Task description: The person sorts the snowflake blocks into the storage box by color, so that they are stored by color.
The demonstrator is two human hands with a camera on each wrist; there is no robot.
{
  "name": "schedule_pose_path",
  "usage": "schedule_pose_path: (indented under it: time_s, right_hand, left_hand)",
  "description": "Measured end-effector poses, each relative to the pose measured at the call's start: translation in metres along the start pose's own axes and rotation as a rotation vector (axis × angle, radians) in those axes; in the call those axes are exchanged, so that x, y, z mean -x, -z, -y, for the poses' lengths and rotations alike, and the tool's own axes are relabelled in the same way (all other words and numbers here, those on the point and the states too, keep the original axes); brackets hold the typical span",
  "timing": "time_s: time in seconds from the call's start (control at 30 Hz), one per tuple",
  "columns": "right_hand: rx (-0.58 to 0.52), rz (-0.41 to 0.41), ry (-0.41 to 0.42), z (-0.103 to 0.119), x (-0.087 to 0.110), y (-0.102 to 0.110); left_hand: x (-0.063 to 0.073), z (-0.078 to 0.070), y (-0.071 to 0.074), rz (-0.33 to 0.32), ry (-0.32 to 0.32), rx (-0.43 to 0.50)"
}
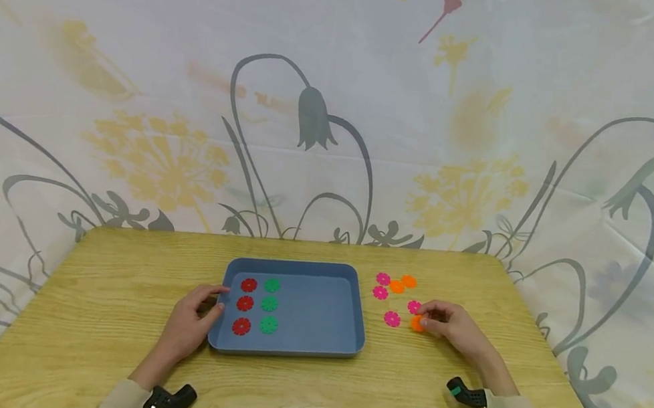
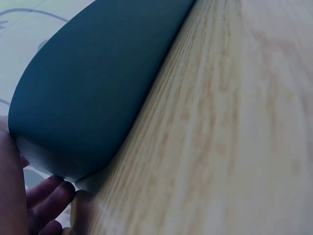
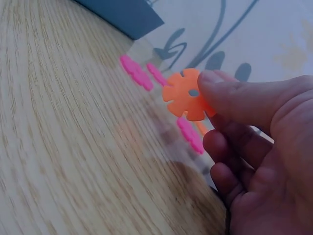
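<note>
My right hand (image 1: pixel 451 324) pinches an orange flower-shaped notched disc (image 3: pixel 183 95) between thumb and fingers. The disc is tilted up off the table, its centre hole showing in the right wrist view. Pink notched discs (image 1: pixel 392 319) lie just left of that hand. On the other side, my left hand (image 1: pixel 190 320) holds the left rim of a blue-grey tray (image 1: pixel 316 351), with fingertips against its outer wall in the left wrist view. Inside the tray, three red discs (image 1: pixel 245 303) form a column along the left. Three green discs (image 1: pixel 270 304) make a second column beside them.
Two more orange discs (image 1: pixel 409 281) lie behind, close to pink ones, right of the tray. Everything rests on a wood-grain table (image 1: pixel 401 401). A flower-printed sheet (image 1: pixel 329 184) hangs behind its far edge. Black devices (image 1: pixel 467 393) are strapped to both wrists.
</note>
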State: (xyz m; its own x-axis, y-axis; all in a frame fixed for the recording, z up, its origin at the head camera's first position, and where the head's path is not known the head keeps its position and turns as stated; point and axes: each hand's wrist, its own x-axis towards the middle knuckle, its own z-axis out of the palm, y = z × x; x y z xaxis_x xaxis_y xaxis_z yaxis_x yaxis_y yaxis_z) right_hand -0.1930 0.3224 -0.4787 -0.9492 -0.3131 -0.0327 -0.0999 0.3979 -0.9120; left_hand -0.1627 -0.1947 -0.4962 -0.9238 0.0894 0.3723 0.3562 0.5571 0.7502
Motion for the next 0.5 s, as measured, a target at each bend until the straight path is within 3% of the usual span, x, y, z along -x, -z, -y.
schedule_pose_path:
  time_s: [0.23, 0.5]
  right_hand:
    - [0.041, -0.033, 0.036, 0.007, -0.002, -0.001]
    - [-0.026, -0.002, 0.031, 0.020, -0.008, -0.002]
  left_hand:
    - [0.000, -0.001, 0.001, 0.007, 0.013, 0.009]
    - [0.001, -0.001, 0.001, 0.004, 0.014, 0.003]
